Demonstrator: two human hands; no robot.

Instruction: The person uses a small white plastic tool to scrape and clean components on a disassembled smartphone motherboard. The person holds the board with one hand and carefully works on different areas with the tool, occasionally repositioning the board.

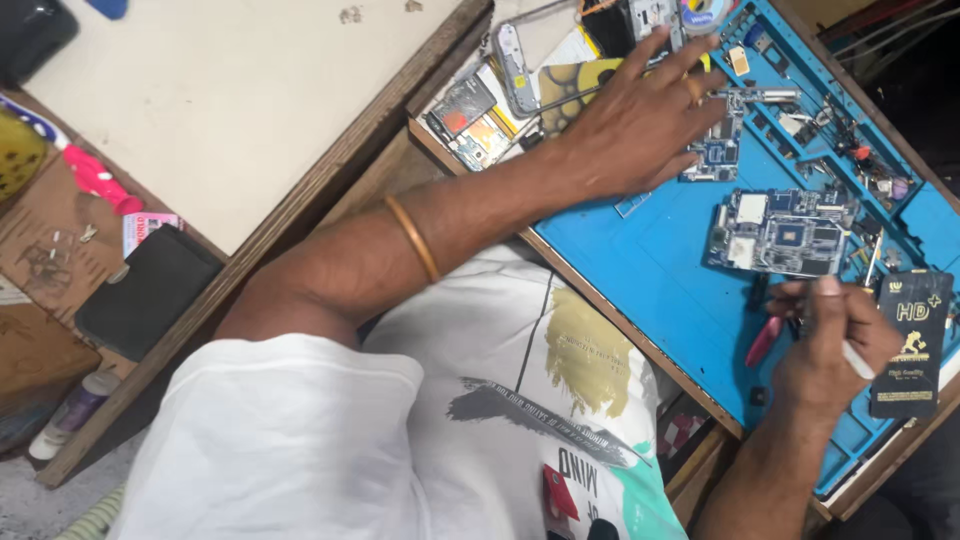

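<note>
We see a big circuit board (785,233) lying flat on the blue mat (650,270). Just below it, our right hand (830,350) is curled tight around a thin white tool (856,360). Up and left of the board, our left hand (640,120) lies open, fingers spread, touching 1 small circuit board (716,158). A black packet (912,345) sits right of our right hand.
</note>
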